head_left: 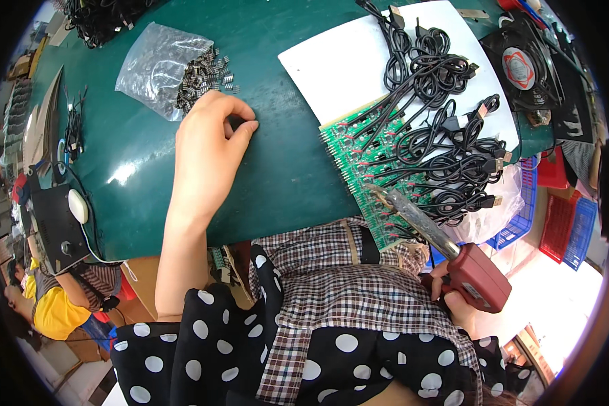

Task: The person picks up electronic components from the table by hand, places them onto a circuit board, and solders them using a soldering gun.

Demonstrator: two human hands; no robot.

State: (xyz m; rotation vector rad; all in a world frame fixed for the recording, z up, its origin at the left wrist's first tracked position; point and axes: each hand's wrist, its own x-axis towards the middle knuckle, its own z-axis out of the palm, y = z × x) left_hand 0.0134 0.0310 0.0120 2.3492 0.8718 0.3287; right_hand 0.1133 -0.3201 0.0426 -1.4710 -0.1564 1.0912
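Observation:
My left hand rests on the green bench, its knuckles against the near edge of a heap of small metal-pinned connectors. Its fingers are curled, thumb near forefinger; whatever they hold, if anything, is hidden. The heap spills from a clear plastic bag. On the right, my right hand is closed round the dark red handle of a soldering gun. Its metal tip points at a panel of green circuit boards near the bench's front edge. Coiled black USB cables run from the boards, joined by small red wires.
A white sheet lies beneath the cables. At the far right stands a black fan, with a blue basket below. A black box with a knob sits at the left edge. Another person in yellow is at lower left.

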